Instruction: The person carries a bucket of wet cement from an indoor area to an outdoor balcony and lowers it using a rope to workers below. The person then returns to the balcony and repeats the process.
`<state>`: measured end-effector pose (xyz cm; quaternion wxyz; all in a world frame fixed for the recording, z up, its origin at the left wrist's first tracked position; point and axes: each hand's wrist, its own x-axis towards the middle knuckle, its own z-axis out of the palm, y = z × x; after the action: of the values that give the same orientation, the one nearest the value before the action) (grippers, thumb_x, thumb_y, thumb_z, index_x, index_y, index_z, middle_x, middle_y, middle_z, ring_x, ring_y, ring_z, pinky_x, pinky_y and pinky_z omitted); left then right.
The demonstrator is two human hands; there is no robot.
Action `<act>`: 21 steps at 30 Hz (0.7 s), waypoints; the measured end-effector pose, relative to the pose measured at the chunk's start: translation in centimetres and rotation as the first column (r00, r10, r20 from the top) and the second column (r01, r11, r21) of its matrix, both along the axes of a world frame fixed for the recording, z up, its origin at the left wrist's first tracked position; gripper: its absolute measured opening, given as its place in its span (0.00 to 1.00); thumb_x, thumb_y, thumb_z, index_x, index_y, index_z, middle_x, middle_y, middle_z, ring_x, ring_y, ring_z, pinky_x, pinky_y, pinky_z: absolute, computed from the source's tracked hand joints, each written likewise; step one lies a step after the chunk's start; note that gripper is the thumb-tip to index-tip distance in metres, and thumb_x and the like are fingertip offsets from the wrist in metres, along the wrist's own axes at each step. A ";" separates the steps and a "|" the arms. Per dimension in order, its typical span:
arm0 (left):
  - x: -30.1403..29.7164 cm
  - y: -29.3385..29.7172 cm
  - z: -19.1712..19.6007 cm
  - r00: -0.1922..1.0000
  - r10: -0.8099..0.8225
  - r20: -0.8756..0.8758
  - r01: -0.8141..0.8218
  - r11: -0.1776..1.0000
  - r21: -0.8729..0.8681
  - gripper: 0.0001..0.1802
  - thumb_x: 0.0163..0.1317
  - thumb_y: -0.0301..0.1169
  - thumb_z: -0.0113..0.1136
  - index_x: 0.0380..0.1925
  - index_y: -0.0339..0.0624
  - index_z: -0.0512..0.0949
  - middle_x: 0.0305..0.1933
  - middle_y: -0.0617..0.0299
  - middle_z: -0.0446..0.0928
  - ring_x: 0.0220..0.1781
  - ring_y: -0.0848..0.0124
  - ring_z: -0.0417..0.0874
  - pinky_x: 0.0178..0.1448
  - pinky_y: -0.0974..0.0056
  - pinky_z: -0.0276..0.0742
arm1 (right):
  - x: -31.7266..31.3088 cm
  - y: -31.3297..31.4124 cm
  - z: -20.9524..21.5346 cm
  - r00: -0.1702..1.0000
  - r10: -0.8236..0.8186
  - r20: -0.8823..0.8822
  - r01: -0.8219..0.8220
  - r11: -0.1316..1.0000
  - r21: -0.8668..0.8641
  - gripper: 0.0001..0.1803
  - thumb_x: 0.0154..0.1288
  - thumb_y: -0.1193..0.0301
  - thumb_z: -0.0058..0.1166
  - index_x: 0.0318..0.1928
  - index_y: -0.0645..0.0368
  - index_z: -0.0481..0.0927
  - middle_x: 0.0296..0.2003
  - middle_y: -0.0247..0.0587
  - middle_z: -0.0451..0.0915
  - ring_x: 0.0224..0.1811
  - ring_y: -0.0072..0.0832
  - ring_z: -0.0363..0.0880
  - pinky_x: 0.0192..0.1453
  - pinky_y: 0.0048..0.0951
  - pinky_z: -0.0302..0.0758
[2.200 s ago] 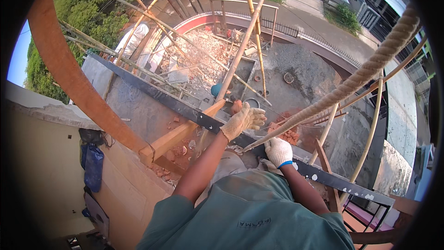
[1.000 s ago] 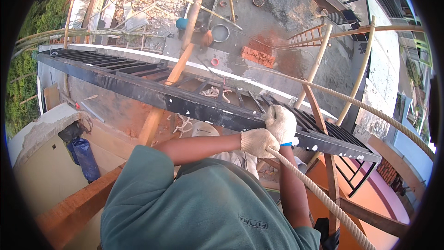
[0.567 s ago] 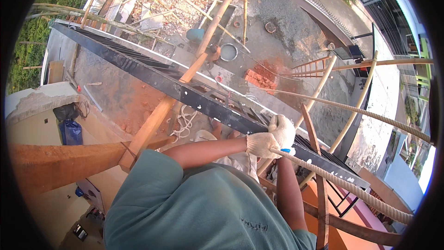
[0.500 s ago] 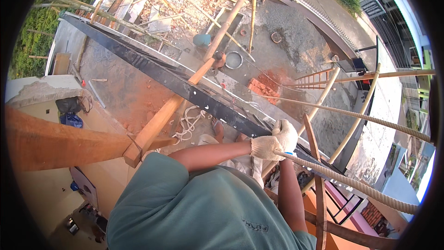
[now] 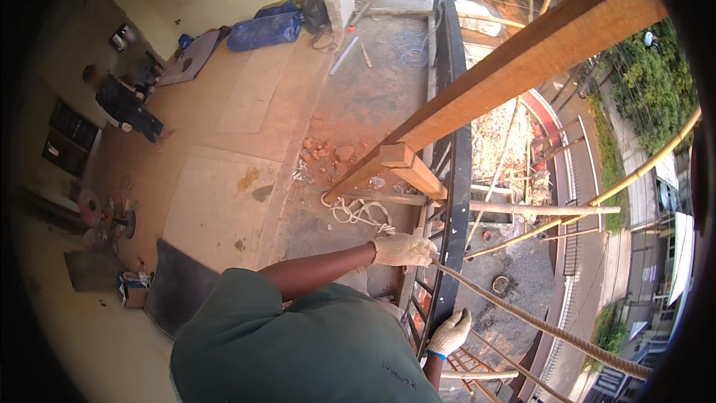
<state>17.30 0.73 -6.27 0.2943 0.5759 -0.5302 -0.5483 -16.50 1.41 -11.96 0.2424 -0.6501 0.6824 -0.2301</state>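
My left hand (image 5: pixel 406 250), in a knitted cream work glove, is closed around a thick beige rope (image 5: pixel 541 317) at the inner side of a black metal railing (image 5: pixel 452 239). From that fist the rope runs taut across the railing to the lower right. My right hand (image 5: pixel 450 333), gloved likewise with a blue band at the wrist, is over the railing's outer edge, lower down. Its fingers look curled; what they hold is hidden. A second, thinner-looking rope (image 5: pixel 514 363) passes close by it, and I cannot tell whether they touch.
A heavy wooden beam (image 5: pixel 514 75) slants across the railing, with a short wooden block (image 5: pixel 399 155) against it. White rope coils (image 5: pixel 362 213) lie on the floor beside rubble (image 5: pixel 328 151). A person (image 5: pixel 123 104) stands at the far left. Beyond the railing is a drop with bamboo poles (image 5: pixel 544 210).
My view has swung left toward the indoor floor. My hands, close together before, are now apart: the left keeps the rope, while the right is out over the railing's outer edge.
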 end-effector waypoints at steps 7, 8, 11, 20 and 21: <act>7.1 11.6 4.3 0.784 0.598 -0.166 -0.614 0.785 -0.076 0.18 0.83 0.36 0.56 0.61 0.35 0.83 0.60 0.55 0.87 0.52 0.69 0.89 0.57 0.63 0.85 | 3.5 -5.2 3.2 0.826 0.356 0.437 -0.298 0.934 -0.198 0.45 0.83 0.46 0.56 0.81 0.72 0.63 0.76 0.64 0.73 0.79 0.53 0.73 0.79 0.49 0.75; 8.0 13.0 6.3 0.687 0.628 -0.365 -0.697 0.712 -0.087 0.18 0.83 0.35 0.56 0.61 0.35 0.83 0.61 0.53 0.86 0.49 0.68 0.89 0.56 0.63 0.84 | 4.7 -5.6 4.8 0.814 0.462 0.351 -0.386 0.883 -0.266 0.47 0.83 0.46 0.57 0.82 0.71 0.61 0.76 0.66 0.72 0.80 0.51 0.72 0.78 0.49 0.76; 9.9 14.8 17.9 0.440 0.367 -0.819 -0.832 0.510 -0.218 0.16 0.81 0.34 0.57 0.58 0.37 0.84 0.54 0.52 0.88 0.46 0.71 0.88 0.45 0.64 0.82 | 6.3 -8.0 4.4 0.674 0.540 0.504 -0.487 0.838 -0.247 0.39 0.84 0.57 0.59 0.80 0.71 0.65 0.71 0.64 0.77 0.73 0.47 0.78 0.73 0.46 0.80; 7.4 29.3 32.1 0.835 -0.207 -0.509 -0.515 0.030 -0.857 0.19 0.64 0.40 0.78 0.47 0.37 0.89 0.54 0.42 0.86 0.39 0.57 0.89 0.41 0.54 0.83 | 10.0 -10.0 -1.7 0.747 0.482 0.459 -0.442 0.875 -0.199 0.14 0.79 0.71 0.55 0.53 0.70 0.84 0.44 0.46 0.86 0.46 0.34 0.83 0.56 0.38 0.81; 7.0 29.8 31.4 0.821 -0.194 -0.536 -0.537 0.053 -0.842 0.18 0.65 0.39 0.76 0.47 0.36 0.89 0.54 0.42 0.86 0.39 0.57 0.89 0.41 0.54 0.83 | 9.5 -9.6 -1.0 0.762 0.452 0.463 -0.421 0.890 -0.175 0.13 0.78 0.72 0.55 0.52 0.70 0.85 0.44 0.47 0.86 0.46 0.35 0.83 0.57 0.39 0.81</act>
<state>24.34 30.53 25.10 0.8008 0.1080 -0.5749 -0.1287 -6.96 -8.16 -12.93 0.4349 -0.7174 0.4204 -0.3457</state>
